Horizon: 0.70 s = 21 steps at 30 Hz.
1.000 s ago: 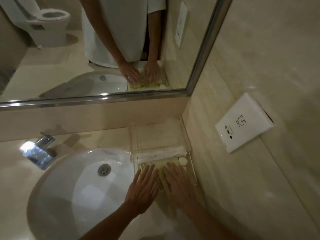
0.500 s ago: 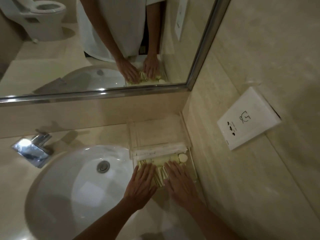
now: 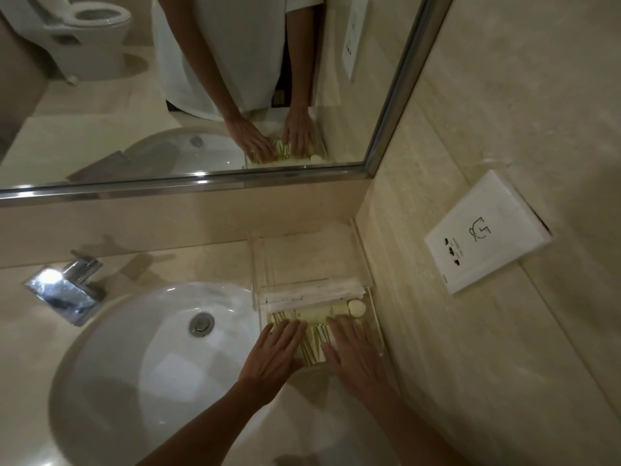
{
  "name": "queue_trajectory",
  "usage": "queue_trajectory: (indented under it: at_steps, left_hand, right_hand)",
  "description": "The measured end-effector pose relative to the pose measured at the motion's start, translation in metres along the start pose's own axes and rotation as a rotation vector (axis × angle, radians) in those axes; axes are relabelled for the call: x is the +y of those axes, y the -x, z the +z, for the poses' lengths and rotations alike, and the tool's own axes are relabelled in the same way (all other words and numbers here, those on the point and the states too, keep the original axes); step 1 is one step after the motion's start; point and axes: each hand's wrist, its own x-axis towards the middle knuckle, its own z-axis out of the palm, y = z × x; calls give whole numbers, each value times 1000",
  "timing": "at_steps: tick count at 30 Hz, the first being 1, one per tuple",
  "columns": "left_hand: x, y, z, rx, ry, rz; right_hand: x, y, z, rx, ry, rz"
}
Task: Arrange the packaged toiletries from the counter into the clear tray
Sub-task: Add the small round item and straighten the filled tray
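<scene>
A clear tray (image 3: 376, 317) sits on the counter in the corner, right of the basin. Inside it lie pale yellow packets with green stripes (image 3: 314, 334), a long white wrapped item (image 3: 312, 292) across the far side, and a small round white piece (image 3: 357, 307). My left hand (image 3: 275, 354) lies flat on the packets' left part, fingers spread. My right hand (image 3: 353, 351) lies flat on their right part. Both palms press down; neither hand grips anything. The packets under the palms are hidden.
A second clear tray (image 3: 265, 260) stands empty behind the first, against the wall. The white basin (image 3: 141, 358) with its drain fills the left, with a chrome tap (image 3: 64, 290) behind. A white wall socket (image 3: 484, 237) sits on the right wall. A mirror (image 3: 168, 95) hangs above.
Both hands have slid slightly toward me over the packets, exposing more of the yellow packets at the far side. The view has shifted a little.
</scene>
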Motion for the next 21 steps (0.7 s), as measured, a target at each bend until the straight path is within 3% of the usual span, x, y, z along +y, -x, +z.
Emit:
queue_trajectory:
  at_steps: [21]
  left_hand:
    - [3,-5,6,-55,-1,-105]
  right_hand:
    - [-7,-18,-6,-30,45,-9]
